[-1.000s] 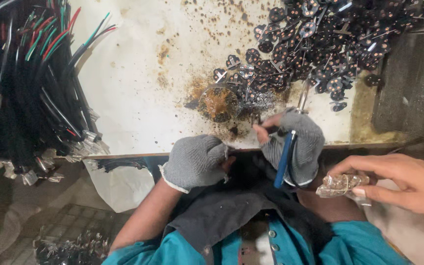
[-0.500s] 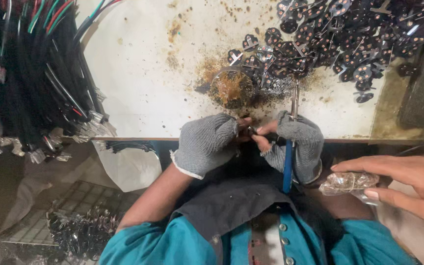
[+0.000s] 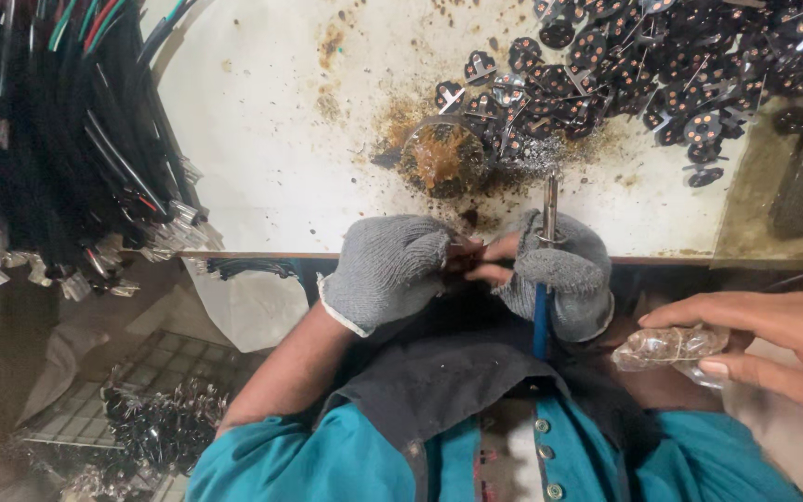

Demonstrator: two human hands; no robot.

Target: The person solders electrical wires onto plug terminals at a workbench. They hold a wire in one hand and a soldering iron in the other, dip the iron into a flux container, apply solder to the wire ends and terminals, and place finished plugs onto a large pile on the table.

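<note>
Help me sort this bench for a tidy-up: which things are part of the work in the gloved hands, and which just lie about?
In use:
left hand in a grey knitted glove
right hand, gloved likewise
blue-handled soldering iron
round rusty-brown pot
heap of small black round parts

Lying about:
bundle of black cables
another person's bare hand holding a clear plastic bag

There were two grey-gloved hands, a left hand (image 3: 390, 268) and a right hand (image 3: 559, 274). One blue-handled tool (image 3: 544, 270) stood at 12 o'clock from the right hand. One bare hand (image 3: 773, 339) of another person held one clear bag (image 3: 666, 346) at 3 o'clock. One round dirty dish (image 3: 440, 158) sat at 12 o'clock. The small black parts (image 3: 662, 65) at 1 o'clock and black wires (image 3: 58, 139) at 9 o'clock were too many to count.
</note>
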